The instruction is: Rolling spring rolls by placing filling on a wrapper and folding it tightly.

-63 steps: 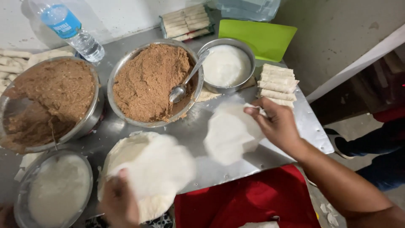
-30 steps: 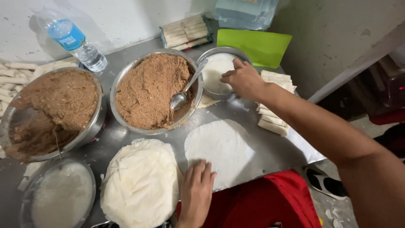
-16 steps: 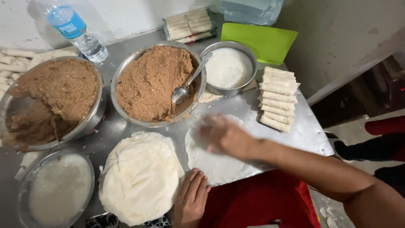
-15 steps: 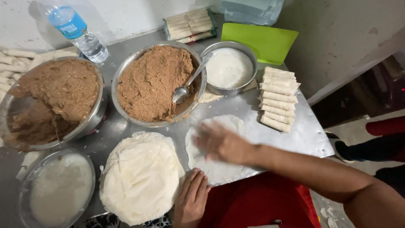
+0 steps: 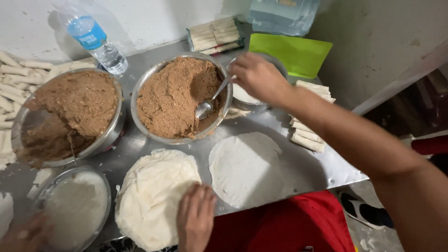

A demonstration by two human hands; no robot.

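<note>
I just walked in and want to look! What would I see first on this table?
Two big metal bowls of brown filling sit at the back of the steel table, and the right hand grips a spoon lying in the nearer one. In front, a single round wrapper lies flat beside a thick stack of wrappers, where the left hand rests. Finished rolls are lined up on the right.

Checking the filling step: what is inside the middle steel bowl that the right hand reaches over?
The middle steel bowl holds brown crumbly filling and a metal spoon, its handle at the right hand. The filling covers the bowl's bottom, and the spoon's handle end is hidden by the fingers.
</note>
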